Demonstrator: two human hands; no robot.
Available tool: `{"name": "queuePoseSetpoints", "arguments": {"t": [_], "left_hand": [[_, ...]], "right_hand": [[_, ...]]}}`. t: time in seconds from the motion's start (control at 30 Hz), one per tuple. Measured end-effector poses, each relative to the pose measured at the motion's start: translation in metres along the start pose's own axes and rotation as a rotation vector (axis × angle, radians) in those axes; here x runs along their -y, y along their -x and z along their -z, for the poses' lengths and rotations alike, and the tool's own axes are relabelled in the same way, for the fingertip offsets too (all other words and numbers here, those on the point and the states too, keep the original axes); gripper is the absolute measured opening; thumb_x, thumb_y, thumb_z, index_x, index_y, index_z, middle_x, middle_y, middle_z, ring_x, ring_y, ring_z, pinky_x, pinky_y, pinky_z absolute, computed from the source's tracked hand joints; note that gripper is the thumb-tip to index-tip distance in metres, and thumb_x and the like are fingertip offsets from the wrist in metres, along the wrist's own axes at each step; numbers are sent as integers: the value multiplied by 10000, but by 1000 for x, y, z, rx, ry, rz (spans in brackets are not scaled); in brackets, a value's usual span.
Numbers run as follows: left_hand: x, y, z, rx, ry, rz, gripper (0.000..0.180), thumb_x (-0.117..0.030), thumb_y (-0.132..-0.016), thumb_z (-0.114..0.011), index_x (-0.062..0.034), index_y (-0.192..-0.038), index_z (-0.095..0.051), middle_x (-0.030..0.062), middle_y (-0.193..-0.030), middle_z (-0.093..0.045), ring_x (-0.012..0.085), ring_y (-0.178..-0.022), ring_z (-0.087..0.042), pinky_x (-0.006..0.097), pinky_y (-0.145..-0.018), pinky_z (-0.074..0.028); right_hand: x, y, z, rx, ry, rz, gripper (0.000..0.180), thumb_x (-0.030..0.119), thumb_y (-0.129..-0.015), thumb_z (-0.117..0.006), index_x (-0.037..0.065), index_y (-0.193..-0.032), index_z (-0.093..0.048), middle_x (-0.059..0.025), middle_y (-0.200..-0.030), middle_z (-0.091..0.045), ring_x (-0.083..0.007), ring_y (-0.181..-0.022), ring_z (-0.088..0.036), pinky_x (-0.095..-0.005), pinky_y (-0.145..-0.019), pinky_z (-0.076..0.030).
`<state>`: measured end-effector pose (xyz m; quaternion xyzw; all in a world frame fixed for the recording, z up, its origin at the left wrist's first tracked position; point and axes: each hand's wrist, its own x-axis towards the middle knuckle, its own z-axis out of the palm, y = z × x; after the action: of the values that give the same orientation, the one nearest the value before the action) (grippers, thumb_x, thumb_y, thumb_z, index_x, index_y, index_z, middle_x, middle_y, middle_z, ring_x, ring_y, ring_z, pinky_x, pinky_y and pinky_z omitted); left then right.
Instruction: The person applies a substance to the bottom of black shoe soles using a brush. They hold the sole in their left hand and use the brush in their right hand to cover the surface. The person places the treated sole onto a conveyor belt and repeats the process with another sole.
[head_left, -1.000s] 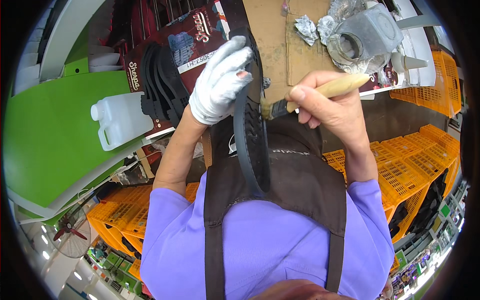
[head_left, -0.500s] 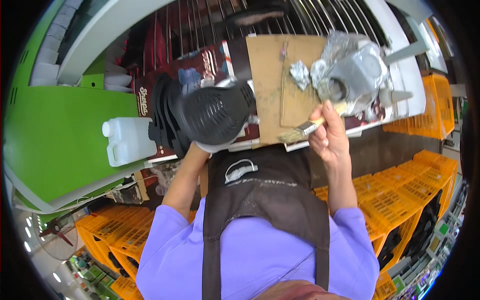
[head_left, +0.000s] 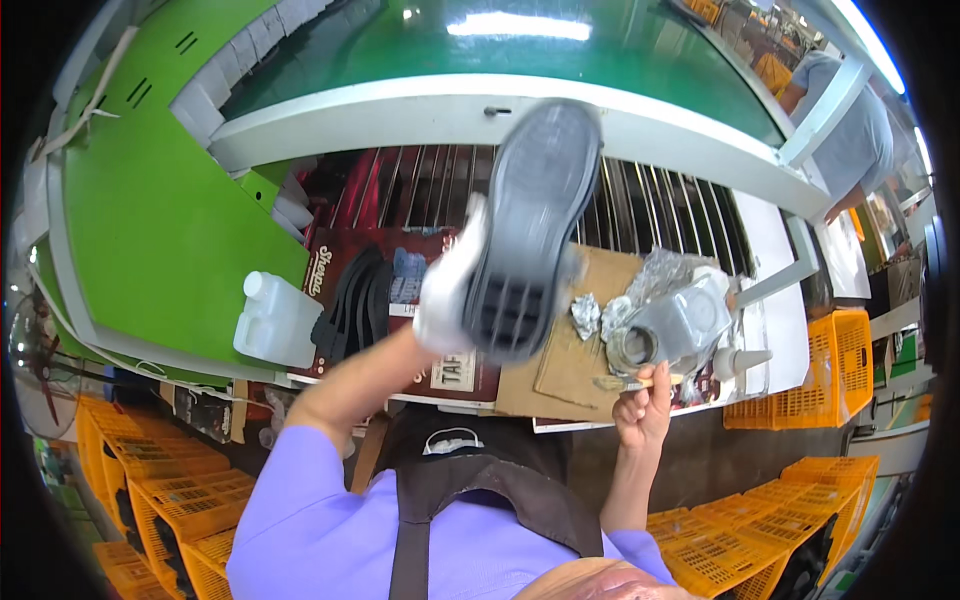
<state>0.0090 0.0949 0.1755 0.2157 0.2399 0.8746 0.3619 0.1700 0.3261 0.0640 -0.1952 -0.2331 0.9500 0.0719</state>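
Note:
My left hand (head_left: 447, 290) wears a white glove and holds a dark grey shoe sole (head_left: 528, 232) raised over the workbench, its patterned face turned toward me. My right hand (head_left: 643, 408) grips a brush with a pale wooden handle (head_left: 628, 381) near the bench's front edge. The brush tip lies just below a foil-wrapped grey glue can (head_left: 672, 322). A brown cardboard sheet (head_left: 565, 368) lies under the sole and the can.
A white plastic jug (head_left: 272, 320) stands at the bench's left, beside a stack of black soles (head_left: 352, 310). Behind the bench run metal bars (head_left: 430, 190) and a green conveyor (head_left: 520, 50). Orange crates (head_left: 810, 390) stand right and below. Another person (head_left: 850, 140) works at the far right.
My left hand has lifted the sole higher and away from me, over the bench. My right hand with the brush has dropped lower, toward the bench's front edge by the can.

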Motion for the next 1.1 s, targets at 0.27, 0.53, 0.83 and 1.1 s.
{"name": "queuePoseSetpoints", "arguments": {"t": [0.27, 0.53, 0.83, 1.1], "left_hand": [[-127, -238, 60, -596, -624, -423, 509, -354, -843, -602, 6, -1188, -503, 148, -1093, -586, 268, -984, -574, 367, -862, -460], [-119, -230, 54, -437, -1192, -409, 411, -278, -798, -642, -18, -1116, -616, 73, -1042, -629, 160, -890, -583, 277, -789, -469], [-111, -236, 56, -473, -1072, -477, 366, -280, -839, -636, 5, -1066, -594, 63, -842, -639, 124, -693, -593, 237, -617, -474], [-114, -239, 66, -440, -1029, -555, 382, -277, -833, -651, 13, -1072, -582, 51, -810, -620, 115, -670, -573, 236, -610, -465]], "right_hand": [[-8, 12, -11, -45, 82, 11, 306, 328, -914, -530, 63, -771, -588, 9, -498, -476, -60, -358, -367, -177, -313, -269], [-43, 9, -6, -37, 151, -78, 252, 318, -904, -555, 67, -902, -582, 46, -578, -460, -35, -453, -361, -170, -403, -274], [-71, 5, -23, 74, 269, -44, 286, 290, -922, -525, 53, -1072, -582, 31, -719, -524, -28, -572, -448, -159, -484, -342], [-91, 4, -46, 122, 597, 0, 277, 298, -903, -547, 67, -1039, -618, 56, -731, -500, -19, -624, -418, -162, -538, -338]]}}
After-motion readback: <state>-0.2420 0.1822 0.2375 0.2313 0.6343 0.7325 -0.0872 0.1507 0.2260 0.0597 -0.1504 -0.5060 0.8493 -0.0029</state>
